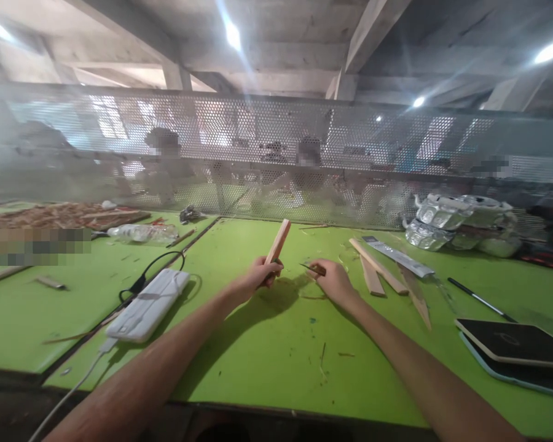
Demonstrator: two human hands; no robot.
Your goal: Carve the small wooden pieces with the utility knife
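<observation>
My left hand [263, 273] is closed round the lower end of a pale wooden strip [279, 240], which tilts up and away over the green table [267, 350]. A short way to the right, my right hand [334, 279] pinches a thin, dark, pointed piece [309, 268] whose kind I cannot make out. Its tip points left toward the wooden strip, with a gap between them. Beyond my right hand lie several flat wooden strips [381, 270] and a silvery packet [399, 256]. Thin shavings [322, 356] are scattered on the table near me.
A white power bank [150, 305] with a cable lies left, near the table seam. Farther left are a plastic bottle [142, 233] and a heap of wood scraps [50, 216]. Rightward are foil-like containers [442, 218], a pen [479, 298] and a dark tablet [516, 342]. A perforated screen [239, 135] stands behind.
</observation>
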